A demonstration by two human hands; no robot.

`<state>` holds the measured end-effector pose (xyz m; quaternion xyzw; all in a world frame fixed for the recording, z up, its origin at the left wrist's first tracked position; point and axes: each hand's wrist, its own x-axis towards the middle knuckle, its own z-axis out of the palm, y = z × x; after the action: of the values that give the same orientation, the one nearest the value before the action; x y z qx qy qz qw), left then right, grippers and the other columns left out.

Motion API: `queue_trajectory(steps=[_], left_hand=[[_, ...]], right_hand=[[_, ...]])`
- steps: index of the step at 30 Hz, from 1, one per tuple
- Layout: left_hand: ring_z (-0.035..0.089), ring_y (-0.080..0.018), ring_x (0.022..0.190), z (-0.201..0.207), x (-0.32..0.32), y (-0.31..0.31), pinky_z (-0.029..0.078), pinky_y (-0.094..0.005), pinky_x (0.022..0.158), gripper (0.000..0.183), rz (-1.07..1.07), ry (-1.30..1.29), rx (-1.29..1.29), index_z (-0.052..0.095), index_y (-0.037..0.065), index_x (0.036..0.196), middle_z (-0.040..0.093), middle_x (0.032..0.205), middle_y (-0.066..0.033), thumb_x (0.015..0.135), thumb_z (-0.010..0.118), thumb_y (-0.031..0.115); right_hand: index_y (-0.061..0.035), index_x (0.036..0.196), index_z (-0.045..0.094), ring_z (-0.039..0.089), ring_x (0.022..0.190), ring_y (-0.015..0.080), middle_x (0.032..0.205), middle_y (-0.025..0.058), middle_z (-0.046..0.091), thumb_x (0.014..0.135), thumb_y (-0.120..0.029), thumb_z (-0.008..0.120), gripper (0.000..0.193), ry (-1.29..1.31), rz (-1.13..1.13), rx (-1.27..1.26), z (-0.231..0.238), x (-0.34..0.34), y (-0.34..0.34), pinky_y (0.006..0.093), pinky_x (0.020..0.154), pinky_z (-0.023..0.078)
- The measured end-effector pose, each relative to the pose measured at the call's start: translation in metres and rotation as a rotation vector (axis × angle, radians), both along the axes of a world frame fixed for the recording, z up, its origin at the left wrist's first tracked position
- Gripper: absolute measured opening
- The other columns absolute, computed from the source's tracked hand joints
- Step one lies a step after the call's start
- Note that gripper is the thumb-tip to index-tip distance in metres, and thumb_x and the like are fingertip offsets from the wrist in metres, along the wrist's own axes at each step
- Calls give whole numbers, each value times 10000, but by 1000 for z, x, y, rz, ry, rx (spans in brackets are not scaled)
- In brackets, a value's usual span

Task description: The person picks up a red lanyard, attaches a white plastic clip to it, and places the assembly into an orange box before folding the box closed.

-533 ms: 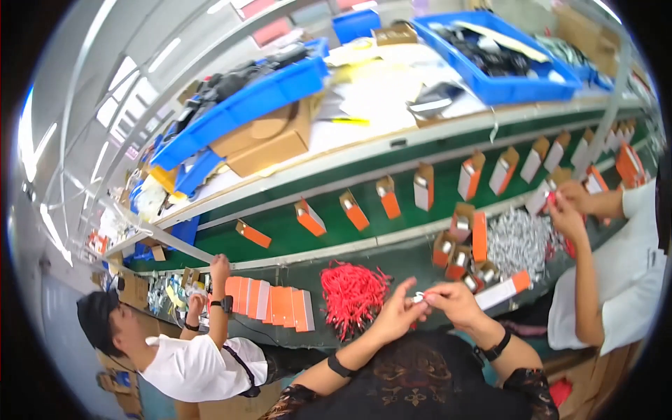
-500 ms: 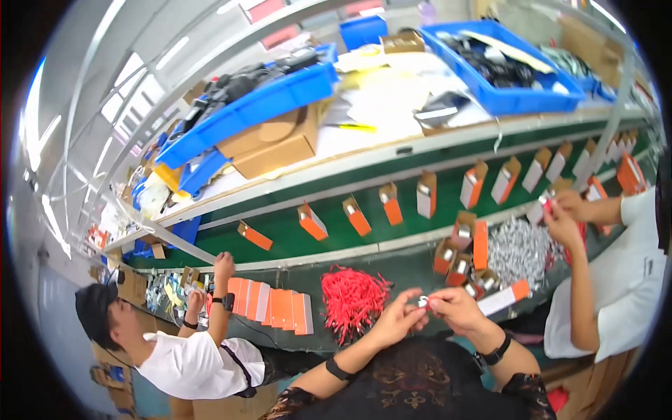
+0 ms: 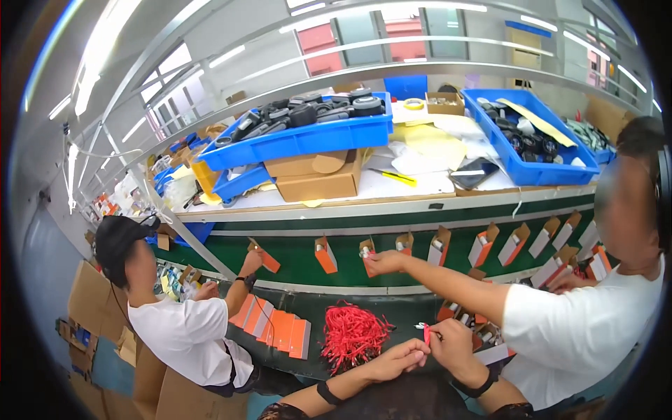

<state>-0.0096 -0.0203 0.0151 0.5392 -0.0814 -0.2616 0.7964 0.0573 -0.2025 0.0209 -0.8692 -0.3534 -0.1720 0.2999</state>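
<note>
At the near edge of the dark worktable [image 3: 413, 315], the person's left hand [image 3: 402, 357] and right hand [image 3: 448, 343] meet, both wearing dark wristbands. The left hand's fingers are drawn together, their tips touching a small red tie [image 3: 426, 334]; the right hand pinches the same tie between thumb and forefinger. The tie's long axis stands close to upright, its upper end pointing away from the person toward the belt. A small white piece [image 3: 420, 325] sits at its top, too small to make out.

Just left of the hands, a loose heap of red ties [image 3: 353, 336] lies on the worktable. Further left along the same edge, a fanned row of flat orange cards [image 3: 276, 327] lies side by side.

Beyond the worktable runs a green conveyor belt [image 3: 294, 262], carrying orange-and-white open boxes [image 3: 325, 255] spaced along its length, each standing tilted. A co-worker in a white shirt on the right stretches an arm across, that hand [image 3: 381, 262] closed on one box. Another co-worker in a white shirt and dark cap on the left holds a box [image 3: 264, 257] at the belt's near edge.

Past the belt, a shelf bench [image 3: 392, 189] holds a cardboard box [image 3: 315, 178], yellow and white sheets and blue trays [image 3: 301, 136] of dark round parts. Overhead run grey metal rails and strip lights.
</note>
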Motion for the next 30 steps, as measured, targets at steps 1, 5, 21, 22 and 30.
queue_trajectory(steps=[1, 5, 21, 22, 30], left_hand=[[406, -57, 687, -3, 2, 1, 371, -219, 651, 159, 5, -12, 1, 525, 90, 1085, 489, 866, 27, 1046, 506, 243], [404, -76, 609, -31, -3, 17, 326, -216, 591, 156, 11, 349, -618, 538, 109, 1092, 518, 812, 18, 1047, 503, 254], [593, -121, 784, -42, -19, 29, 485, -269, 723, 157, 93, 309, -633, 566, 106, 1050, 645, 958, -36, 964, 651, 207], [592, -117, 788, -48, -22, 30, 482, -270, 737, 178, 13, 303, -733, 565, 108, 1048, 637, 940, -25, 959, 661, 228], [667, -126, 805, -28, -30, 27, 532, -274, 711, 100, 526, -350, 530, 668, 10, 1002, 711, 935, -75, 947, 654, 92]], right_hand=[[-5, 880, 698, 618, 712, 68, 774, 20, 680, 877, -145, 740, 146, 403, -35, 319, 1, -4, 6, 262, 649, 500], [8, 904, 701, 612, 749, 71, 834, 18, 690, 894, -79, 722, 89, 1377, 299, 926, 9, 1, -2, 266, 690, 502], [6, 969, 699, 627, 823, 90, 916, 33, 687, 916, -83, 701, 104, 1697, 489, 1062, 5, -9, 19, 234, 759, 494], [6, 969, 699, 627, 823, 90, 916, 33, 687, 916, -83, 701, 104, 1706, 473, 1062, 4, -9, 18, 234, 759, 494], [-64, 851, 697, 682, 814, 333, 840, 144, 690, 737, -145, 751, 150, 468, 209, -141, 20, -18, 26, 413, 737, 549]])
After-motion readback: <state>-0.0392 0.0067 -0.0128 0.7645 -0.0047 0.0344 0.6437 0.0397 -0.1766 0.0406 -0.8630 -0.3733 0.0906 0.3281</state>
